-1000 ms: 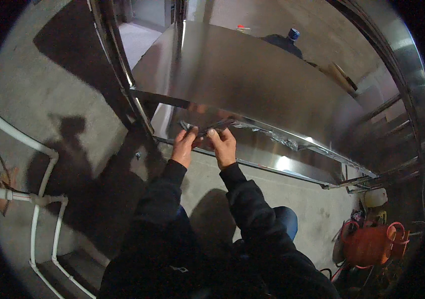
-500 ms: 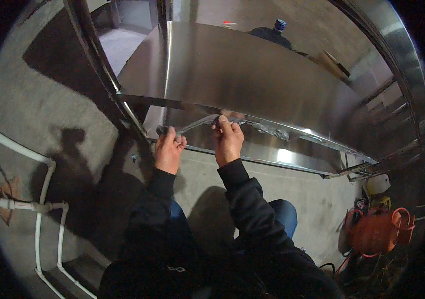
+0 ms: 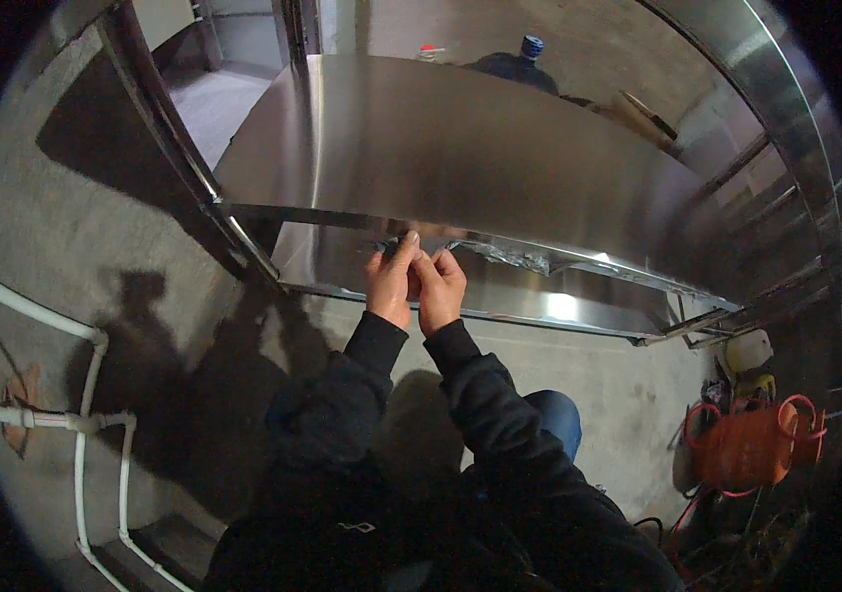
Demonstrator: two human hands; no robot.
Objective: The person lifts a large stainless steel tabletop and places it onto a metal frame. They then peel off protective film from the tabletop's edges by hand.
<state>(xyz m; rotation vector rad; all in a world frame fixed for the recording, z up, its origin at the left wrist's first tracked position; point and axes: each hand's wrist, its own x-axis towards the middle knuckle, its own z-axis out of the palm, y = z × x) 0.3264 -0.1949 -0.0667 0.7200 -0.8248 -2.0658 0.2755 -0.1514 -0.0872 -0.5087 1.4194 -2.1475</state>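
A stainless-steel shelf (image 3: 460,148) spans the middle of the view, with a crinkled strip of thin plastic film (image 3: 515,258) hanging along its near edge. Just beneath that edge, my left hand (image 3: 391,284) and my right hand (image 3: 441,288) are close together, fingers pinched. Both seem closed on the film; the part between them is mostly hidden by my fingers. The left thumb points up toward the shelf's lip. Below the upper shelf lies a second steel shelf (image 3: 530,296).
Metal posts (image 3: 159,113) frame the rack on the left. White pipes (image 3: 80,474) run at lower left. An orange tool bag (image 3: 742,449) sits on the concrete floor at right. Behind the shelf stands a dark bottle with a blue cap (image 3: 532,47).
My left hand has moved right, up against my right hand. The stretch of film held between them has been gathered in and is now mostly hidden.
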